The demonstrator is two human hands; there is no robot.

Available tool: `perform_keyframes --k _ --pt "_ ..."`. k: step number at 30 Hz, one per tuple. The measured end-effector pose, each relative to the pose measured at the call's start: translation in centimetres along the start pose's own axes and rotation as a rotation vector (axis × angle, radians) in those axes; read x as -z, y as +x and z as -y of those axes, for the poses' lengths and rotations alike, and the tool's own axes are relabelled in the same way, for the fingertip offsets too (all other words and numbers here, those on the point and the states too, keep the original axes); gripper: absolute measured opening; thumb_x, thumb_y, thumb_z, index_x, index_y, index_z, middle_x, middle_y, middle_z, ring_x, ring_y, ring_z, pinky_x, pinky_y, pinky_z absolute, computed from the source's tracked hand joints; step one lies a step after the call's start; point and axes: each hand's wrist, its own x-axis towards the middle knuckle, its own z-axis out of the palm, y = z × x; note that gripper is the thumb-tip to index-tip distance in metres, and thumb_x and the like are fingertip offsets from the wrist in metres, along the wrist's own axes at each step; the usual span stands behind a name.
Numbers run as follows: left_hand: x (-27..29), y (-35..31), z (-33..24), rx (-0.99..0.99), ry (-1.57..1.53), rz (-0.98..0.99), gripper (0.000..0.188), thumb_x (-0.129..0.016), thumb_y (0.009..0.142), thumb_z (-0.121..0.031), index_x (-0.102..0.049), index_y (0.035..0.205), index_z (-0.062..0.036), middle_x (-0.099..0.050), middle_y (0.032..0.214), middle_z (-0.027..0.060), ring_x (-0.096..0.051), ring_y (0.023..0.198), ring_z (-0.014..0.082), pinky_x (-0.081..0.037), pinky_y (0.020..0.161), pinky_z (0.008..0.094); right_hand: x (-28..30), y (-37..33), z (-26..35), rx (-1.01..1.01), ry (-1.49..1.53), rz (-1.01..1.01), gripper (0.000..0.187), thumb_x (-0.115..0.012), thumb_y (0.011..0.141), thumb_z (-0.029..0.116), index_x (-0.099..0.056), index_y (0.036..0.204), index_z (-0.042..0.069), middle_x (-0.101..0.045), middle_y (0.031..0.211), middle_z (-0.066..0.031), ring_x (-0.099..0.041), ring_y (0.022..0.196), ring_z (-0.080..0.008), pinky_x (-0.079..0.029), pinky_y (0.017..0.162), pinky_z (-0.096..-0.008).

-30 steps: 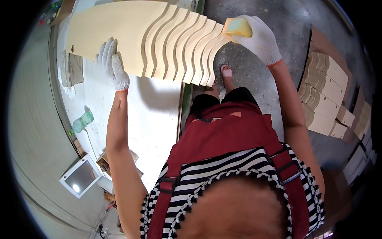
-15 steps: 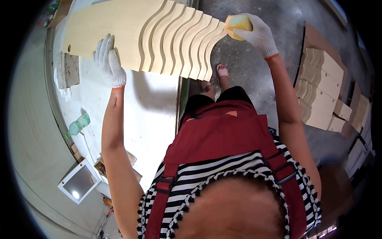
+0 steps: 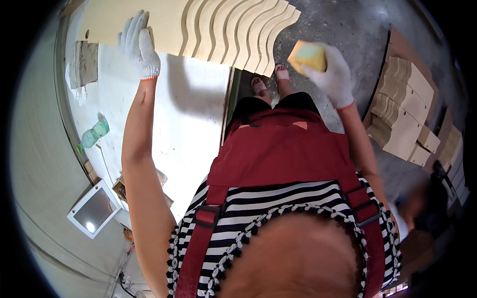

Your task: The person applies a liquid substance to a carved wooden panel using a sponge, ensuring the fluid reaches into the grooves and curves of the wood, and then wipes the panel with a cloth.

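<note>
"Surface, room?"
"White table [image 3: 196, 104], grey floor [image 3: 330, 22]; stacked boards [image 3: 166, 27] overhang table edge: pale wood, wavy ends."
"Hands?"
"Left hand [image 3: 141, 49] flat on boards; right hand [image 3: 335, 77] grips yellow sponge [image 3: 310, 57], clear of them."

Cream-yellow panels [image 3: 164, 25] spread from eleven to twelve; the left glove [image 3: 140, 47], half past ten, and right glove [image 3: 336, 77], two, are white with orange hems. At one, a yellow, pale-green and orange block [image 3: 310, 57] against grey floor [image 3: 343, 22]; centre, maroon apron [image 3: 278, 154]; five, black-and-white striped top [image 3: 278, 196].
</note>
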Motion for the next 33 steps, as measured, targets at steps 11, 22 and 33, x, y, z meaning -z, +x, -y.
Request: perform_keyframes --k 11,22,33 --pt "0.1 0.1 -0.9 -0.060 -0.044 -0.032 0.036 -0.047 0.101 -0.020 -0.070 0.119 0.0003 -0.070 0.123 0.0135 -0.062 0.116 0.0313 -0.041 0.101 0.0396 -7.0 -4.1 6.1 0.199 -0.170 0.011 0.056 -0.082 0.070 0.026 -0.064 0.120 0.013 -0.061 0.114 -0.0106 -0.060 0.101 -0.0347 -0.051 0.088 -0.0440" --pt "1.1 0.3 -1.9 0.139 0.036 0.048 0.030 -0.055 0.098 -0.018 -0.070 0.121 -0.0079 -0.067 0.127 0.0121 -0.056 0.124 0.0365 -0.033 0.114 0.0513 -6.3 -6.6 4.1 0.241 -0.291 -0.165 0.055 -0.083 0.065 0.023 -0.067 0.116 0.010 -0.064 0.108 -0.0098 -0.062 0.094 -0.0317 -0.053 0.080 -0.0414" --pt "0.3 -0.6 -1.6 0.077 0.038 0.015 0.037 -0.047 0.099 -0.016 -0.065 0.127 0.0006 -0.064 0.133 0.0151 -0.050 0.129 0.0367 -0.029 0.115 0.0485 -7.7 -3.8 7.7 0.367 -0.204 0.006 0.058 -0.077 0.069 0.026 -0.062 0.122 0.008 -0.060 0.113 -0.0145 -0.061 0.100 -0.0366 -0.050 0.086 -0.0447"
